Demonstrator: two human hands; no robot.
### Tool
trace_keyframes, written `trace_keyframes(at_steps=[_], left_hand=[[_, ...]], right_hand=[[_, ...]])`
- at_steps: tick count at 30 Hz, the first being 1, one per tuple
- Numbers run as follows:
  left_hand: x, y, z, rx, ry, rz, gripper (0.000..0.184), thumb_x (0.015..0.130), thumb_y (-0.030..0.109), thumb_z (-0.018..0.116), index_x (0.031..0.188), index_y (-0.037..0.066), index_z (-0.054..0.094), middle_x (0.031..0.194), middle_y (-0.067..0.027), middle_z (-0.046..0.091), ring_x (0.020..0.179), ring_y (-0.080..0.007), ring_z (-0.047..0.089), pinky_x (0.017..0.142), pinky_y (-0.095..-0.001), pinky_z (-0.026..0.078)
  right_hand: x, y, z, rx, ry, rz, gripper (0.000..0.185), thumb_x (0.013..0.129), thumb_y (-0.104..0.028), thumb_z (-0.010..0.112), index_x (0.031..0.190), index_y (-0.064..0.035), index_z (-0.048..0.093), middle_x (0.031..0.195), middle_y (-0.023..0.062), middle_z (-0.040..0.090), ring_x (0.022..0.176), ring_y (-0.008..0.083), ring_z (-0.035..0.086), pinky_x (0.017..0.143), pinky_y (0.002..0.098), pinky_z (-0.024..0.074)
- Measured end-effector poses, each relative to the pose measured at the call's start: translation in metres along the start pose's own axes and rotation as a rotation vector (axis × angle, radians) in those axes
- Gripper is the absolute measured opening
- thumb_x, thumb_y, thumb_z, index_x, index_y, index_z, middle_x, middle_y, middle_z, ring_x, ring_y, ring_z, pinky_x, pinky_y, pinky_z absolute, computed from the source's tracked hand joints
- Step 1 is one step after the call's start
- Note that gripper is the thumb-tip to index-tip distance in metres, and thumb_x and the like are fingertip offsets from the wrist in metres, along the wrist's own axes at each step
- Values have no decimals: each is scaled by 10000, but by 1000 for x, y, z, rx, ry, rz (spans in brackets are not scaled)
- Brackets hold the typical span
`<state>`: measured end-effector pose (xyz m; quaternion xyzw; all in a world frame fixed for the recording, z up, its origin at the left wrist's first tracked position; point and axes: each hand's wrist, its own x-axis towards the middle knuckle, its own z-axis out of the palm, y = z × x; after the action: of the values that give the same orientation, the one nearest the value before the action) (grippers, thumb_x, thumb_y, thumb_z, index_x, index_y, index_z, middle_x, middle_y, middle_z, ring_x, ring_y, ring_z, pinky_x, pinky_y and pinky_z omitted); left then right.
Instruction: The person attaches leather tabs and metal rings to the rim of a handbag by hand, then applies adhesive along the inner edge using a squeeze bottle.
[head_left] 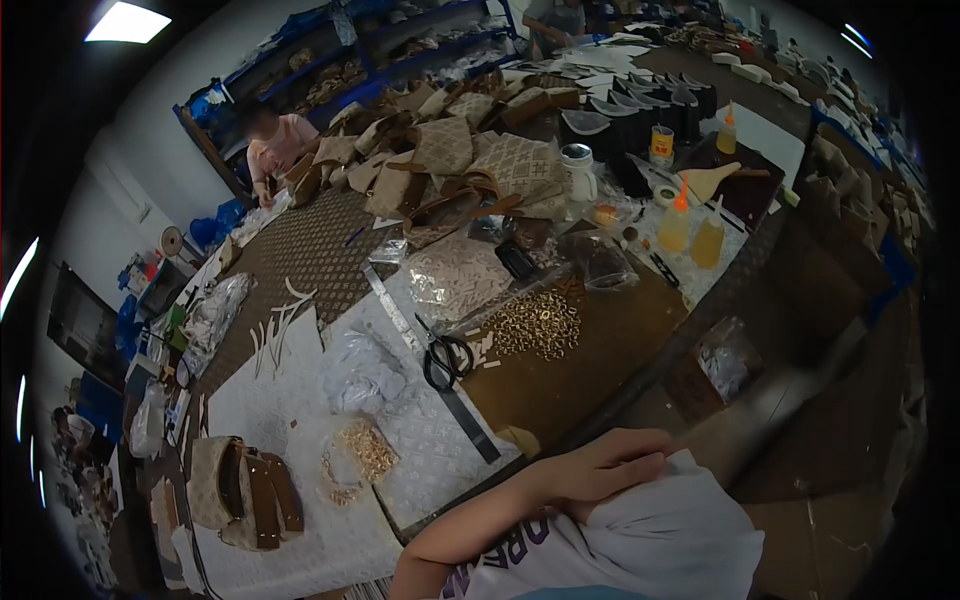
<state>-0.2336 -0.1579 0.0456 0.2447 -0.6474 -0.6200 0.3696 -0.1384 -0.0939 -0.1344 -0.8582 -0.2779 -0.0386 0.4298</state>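
My left hand (pixel 612 466) rests against my white shirt (pixel 670 525), its forearm crossing in front of my body. The fingers are stretched out with a gap between them, and nothing shows in them. My right hand is out of sight. Beyond the left hand, black scissors (pixel 444 358) lie on a metal ruler (pixel 468 425) at the table's near side. A heap of small gold metal rings (pixel 537 325) sits on the brown board (pixel 600 355), beside a clear bag of pale pieces (pixel 455 278).
A patterned bag (pixel 245 492) and a bag of gold parts (pixel 365 450) lie at the left. Many bag pieces (pixel 445 145) are piled farther back. Glue bottles (pixel 675 228) and a white container (pixel 579 175) stand at the right. A co-worker (pixel 278 145) is at the far left, another (pixel 555 22) at the back.
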Motion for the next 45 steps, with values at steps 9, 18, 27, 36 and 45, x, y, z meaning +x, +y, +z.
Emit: trace_keyframes(at_steps=[9,18,27,36,45], left_hand=[[-236,26,-48,486,1167,-1,509,1002,406,384,726,11,550,737,-67,544,718,-152,517,682,-271,397],[-283,-42,-2,319,1452,-299,376,1006,236,433,771,-17,581,746,-56,588,689,-121,545,661,-252,435],[-307,-12,-5,495,1697,-157,350,1011,234,419,831,-11,594,764,-61,592,666,-122,551,629,-250,441],[-253,9,-70,575,1549,254,598,959,264,473,1456,20,246,1437,-156,382,1325,-274,373,1069,-363,309],[-215,-54,-54,774,1673,39,485,732,-23,497,1215,20,487,1183,-211,532,1047,-339,567,854,-349,473]], right_hand=[[16,46,-126,148,216,10,156,840,-61,586,988,-50,633,886,95,637,832,191,619,771,341,478],[42,227,-380,-364,913,988,707,764,-28,666,1373,-10,307,1393,167,355,1208,363,468,936,423,462],[66,161,-361,-307,911,223,352,835,-287,689,873,23,529,874,148,486,745,336,515,664,419,416],[8,-58,-231,-289,-79,-211,335,725,-253,769,792,-39,521,862,67,495,834,276,503,736,378,422],[-34,-40,-142,87,522,235,491,815,-104,662,1264,-70,465,1242,126,434,1151,241,464,981,361,385]])
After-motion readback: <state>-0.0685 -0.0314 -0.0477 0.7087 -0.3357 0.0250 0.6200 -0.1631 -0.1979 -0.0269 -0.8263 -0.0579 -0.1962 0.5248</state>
